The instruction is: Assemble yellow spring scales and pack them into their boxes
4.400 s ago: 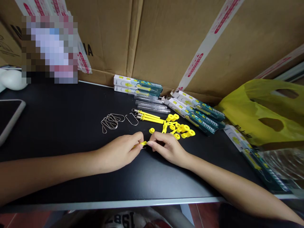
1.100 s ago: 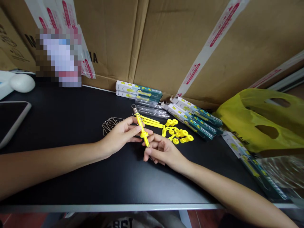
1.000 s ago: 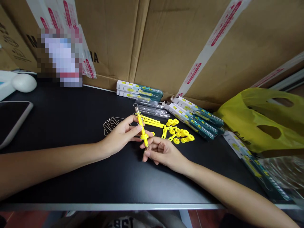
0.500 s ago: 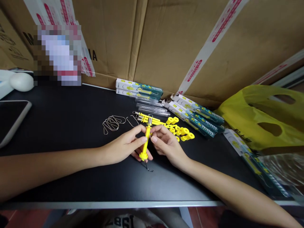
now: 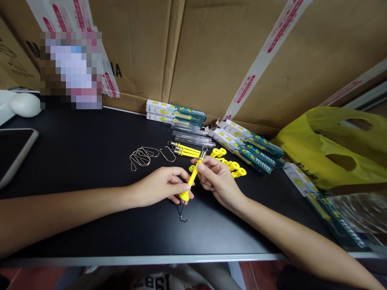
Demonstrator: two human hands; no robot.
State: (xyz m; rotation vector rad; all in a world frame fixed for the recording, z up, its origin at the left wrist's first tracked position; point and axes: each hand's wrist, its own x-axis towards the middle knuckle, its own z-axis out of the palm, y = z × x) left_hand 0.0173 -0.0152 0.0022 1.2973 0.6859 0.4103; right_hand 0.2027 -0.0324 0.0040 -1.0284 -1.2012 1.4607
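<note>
A yellow rod (image 5: 193,177) with a metal cap and ring at its top is held tilted between both hands. My left hand (image 5: 166,185) pinches it near the round lower end, from which a dark wire hook (image 5: 182,215) hangs. The upper end, just under the metal cap, is gripped by the fingertips of my right hand (image 5: 219,179). Behind them lie more yellow rods (image 5: 189,151) with metal ends and several small yellow parts (image 5: 234,165), some hidden by my right hand. Bent wire hooks (image 5: 143,156) lie left of these.
Clear tubes (image 5: 193,139) and printed boxes (image 5: 175,112) lie at the back against cardboard (image 5: 211,52). More boxes (image 5: 248,151) and a yellow plastic bag (image 5: 326,149) are on the right. A phone (image 5: 15,153) lies far left on the black table (image 5: 105,229).
The rod has tilted, its metal top moving right and its hook slightly left. My right hand has shifted its hold up to the top end, while my left hand is lower on the rod.
</note>
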